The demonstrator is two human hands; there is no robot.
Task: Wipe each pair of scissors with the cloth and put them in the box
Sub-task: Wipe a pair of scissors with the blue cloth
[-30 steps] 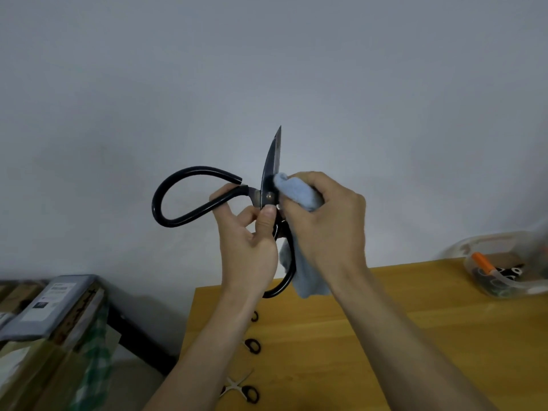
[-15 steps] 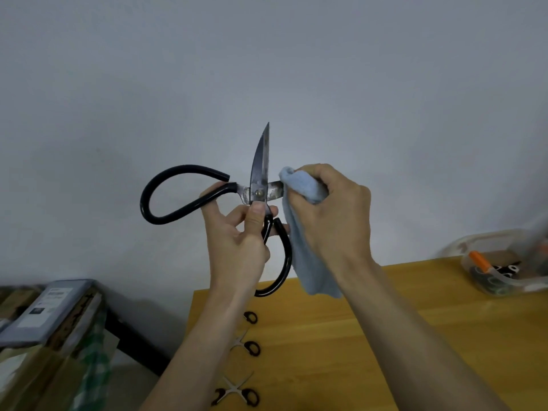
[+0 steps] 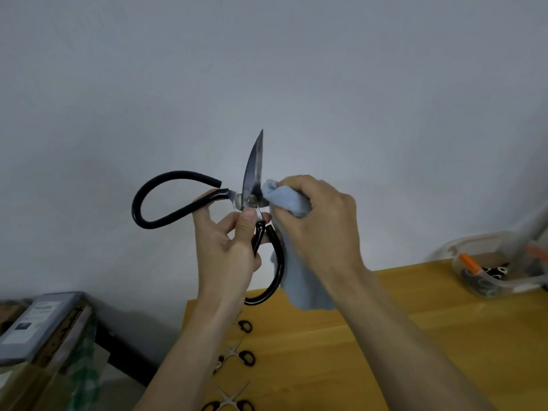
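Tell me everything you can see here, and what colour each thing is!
big scissors: one, black handles, grey blades, open, held up before the wall
cloth: one, pale blue, bunched against the blade near the pivot
small scissors: at least three, black handles, on the table's left edge
table: one, yellow wood, lower right
box: one, clear plastic, far right on the table, holding items
grey package: one, lower left
hands: left hand grips the big scissors; right hand holds the cloth

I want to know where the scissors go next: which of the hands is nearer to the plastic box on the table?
Right. The right hand is nearer to the box; the left hand is beyond it, further left.
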